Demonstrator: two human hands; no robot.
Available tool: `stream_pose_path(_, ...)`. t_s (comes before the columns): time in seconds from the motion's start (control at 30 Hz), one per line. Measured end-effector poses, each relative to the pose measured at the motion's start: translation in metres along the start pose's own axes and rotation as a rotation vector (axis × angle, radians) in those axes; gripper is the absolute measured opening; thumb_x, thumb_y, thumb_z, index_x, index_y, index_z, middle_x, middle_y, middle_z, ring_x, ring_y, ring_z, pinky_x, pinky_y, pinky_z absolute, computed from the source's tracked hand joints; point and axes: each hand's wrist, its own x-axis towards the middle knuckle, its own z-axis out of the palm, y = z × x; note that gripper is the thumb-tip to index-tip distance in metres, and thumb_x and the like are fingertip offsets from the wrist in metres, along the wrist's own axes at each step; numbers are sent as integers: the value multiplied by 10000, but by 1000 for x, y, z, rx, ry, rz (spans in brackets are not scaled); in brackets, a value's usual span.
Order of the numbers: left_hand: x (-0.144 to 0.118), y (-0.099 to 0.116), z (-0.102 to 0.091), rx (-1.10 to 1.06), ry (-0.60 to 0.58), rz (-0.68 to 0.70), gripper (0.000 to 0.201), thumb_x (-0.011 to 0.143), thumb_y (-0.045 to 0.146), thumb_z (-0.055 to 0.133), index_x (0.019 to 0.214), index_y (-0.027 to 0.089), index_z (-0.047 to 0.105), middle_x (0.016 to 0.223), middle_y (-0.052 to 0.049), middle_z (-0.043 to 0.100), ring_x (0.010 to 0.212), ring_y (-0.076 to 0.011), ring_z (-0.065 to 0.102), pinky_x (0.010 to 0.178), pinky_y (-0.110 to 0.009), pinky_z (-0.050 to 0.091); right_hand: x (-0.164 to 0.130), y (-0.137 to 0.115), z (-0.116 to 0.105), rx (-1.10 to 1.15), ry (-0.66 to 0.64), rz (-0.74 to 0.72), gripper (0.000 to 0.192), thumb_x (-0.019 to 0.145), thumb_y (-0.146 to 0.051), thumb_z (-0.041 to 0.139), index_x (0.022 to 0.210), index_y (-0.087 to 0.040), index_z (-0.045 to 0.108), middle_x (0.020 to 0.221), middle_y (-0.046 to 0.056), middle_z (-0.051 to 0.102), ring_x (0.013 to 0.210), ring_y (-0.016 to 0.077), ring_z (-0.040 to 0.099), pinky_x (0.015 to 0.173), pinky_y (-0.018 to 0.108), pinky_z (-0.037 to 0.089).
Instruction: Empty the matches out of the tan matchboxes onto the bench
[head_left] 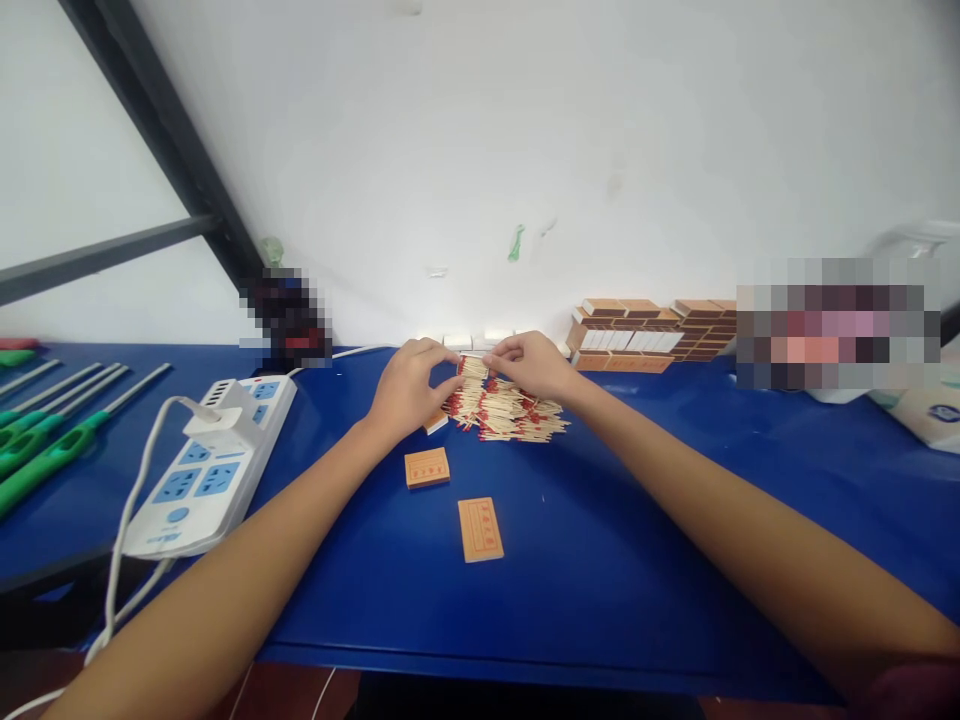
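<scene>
A heap of wooden matches (517, 415) with red heads lies loose on the blue table. At the heap's far left edge, my left hand (409, 385) has its thumb and fingers closed around the side of a small bundle of matches (474, 368). My right hand (534, 366) meets the same bundle from the other side, fingers pinched at its top. The fingertips partly hide what they grip. Beside my left wrist, a matchbox (436, 424) is partly covered. Nearer to me lie an orange matchbox (427, 468) and another flat orange matchbox (481, 530).
Matchboxes (630, 335) are stacked against the wall at the back right. A white power strip (210, 480) with a plugged-in charger and cable stands left of my forearm. Several green-handled lighters (82, 435) lie at far left. The table's front edge (480, 670) runs below.
</scene>
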Motion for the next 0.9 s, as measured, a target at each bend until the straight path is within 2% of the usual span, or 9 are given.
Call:
stream_pose_path(0.13, -1, 3, 0, 78, -49, 15, 124, 882, 272, 755, 984, 239, 695, 1008, -48, 710, 1002, -261, 615, 911, -407, 484, -4, 0, 1, -93, -4, -64, 195, 878, -338, 715, 860, -153, 771, 772, 75, 773, 681, 175, 672, 623, 295, 480)
stream_pose_path(0.27, -1, 4, 1, 89, -71, 8, 109, 879, 261, 757, 944, 224, 678, 967, -54, 700, 975, -264, 603, 879, -396, 475, -12, -4, 0, -167, 5, -117, 167, 874, -326, 735, 879, -167, 785, 815, 66, 786, 716, 175, 680, 673, 303, 478)
stream_pose_path(0.37, -1, 5, 1, 77, -79, -14, 117, 881, 253, 755, 925, 223, 651, 959, -49, 696, 977, -260, 607, 866, -383, 473, -18, -5, 0, -225, 18, -148, 149, 870, -326, 750, 886, -184, 793, 832, 47, 791, 701, 164, 662, 653, 292, 446)
stream_pose_path(0.5, -1, 4, 1, -9, -95, -87, 170, 902, 314, 744, 965, 224, 615, 985, -39, 717, 947, -239, 651, 840, -361, 487, -22, -4, 2, -304, 29, -196, 113, 880, -301, 748, 909, -207, 802, 866, 33, 800, 707, 164, 658, 624, 277, 412)
stream_pose_path(0.67, -1, 3, 3, -122, -151, -175, 205, 999, 353, 589, 1164, 234, 616, 1039, -55, 773, 948, -248, 719, 854, -385, 511, -25, -7, 5, -459, 70, -224, 123, 907, -307, 729, 958, -233, 813, 873, 27, 805, 693, 181, 665, 622, 288, 402)
stream_pose_path(0.9, 1, -2, 7, -240, -151, -240, 236, 991, 406, 559, 1078, 234, 695, 980, -48, 787, 927, -243, 734, 861, -394, 536, -28, -5, 6, -578, 86, -281, 166, 943, -345, 691, 1014, -256, 811, 841, 24, 796, 711, 197, 687, 637, 301, 401)
